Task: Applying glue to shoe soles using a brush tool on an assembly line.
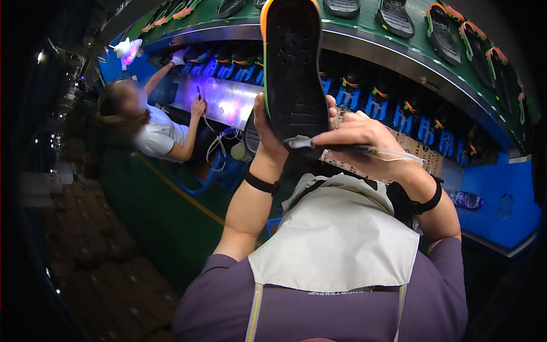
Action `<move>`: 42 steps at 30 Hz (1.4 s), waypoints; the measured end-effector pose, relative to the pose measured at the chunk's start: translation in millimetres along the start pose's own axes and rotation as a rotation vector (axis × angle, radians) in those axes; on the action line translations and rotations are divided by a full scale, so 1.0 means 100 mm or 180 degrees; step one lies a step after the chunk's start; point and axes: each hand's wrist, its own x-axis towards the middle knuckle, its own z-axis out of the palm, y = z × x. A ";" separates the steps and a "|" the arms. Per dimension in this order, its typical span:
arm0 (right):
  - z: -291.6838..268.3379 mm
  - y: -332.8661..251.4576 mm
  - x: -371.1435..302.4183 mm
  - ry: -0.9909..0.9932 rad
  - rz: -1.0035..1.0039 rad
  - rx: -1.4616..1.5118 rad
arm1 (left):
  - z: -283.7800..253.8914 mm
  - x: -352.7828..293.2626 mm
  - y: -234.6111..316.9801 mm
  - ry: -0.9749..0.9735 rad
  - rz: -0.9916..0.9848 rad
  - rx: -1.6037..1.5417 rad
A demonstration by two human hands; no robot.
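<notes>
My left hand (269, 126) is wrapped round the heel end of a black shoe sole (293, 74) with an orange and green rim, held up with its inner face toward me. My right hand (373, 139) grips a brush (300, 142) with a whitish tip and a dark handle. The tip lies against the sole's heel edge, and the index finger stretches along the brush. A clear tube (393, 154) runs from the handle past my right wrist.
Soles (395, 17) stand on a curved green conveyor (364, 25) ahead. Below it, shoes on blue holders (376, 108) fill a shelf. At the left a co-worker (154, 125) in a white shirt reaches toward the shelf. A plastic bottle (468, 199) lies on the blue surface at right.
</notes>
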 end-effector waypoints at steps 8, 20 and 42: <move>-0.06 0.04 0.01 -0.0010 0.0005 -0.0142 | 0.23 0.23 0.24 -0.0136 -0.0344 0.0723; -0.23 0.06 -0.04 -0.0566 -0.0661 -0.0701 | 0.10 0.53 0.35 0.0634 -0.1230 0.1106; -0.31 0.51 -0.01 0.2237 0.0220 -0.1053 | 0.03 -0.03 -0.14 0.0562 -0.0668 0.0449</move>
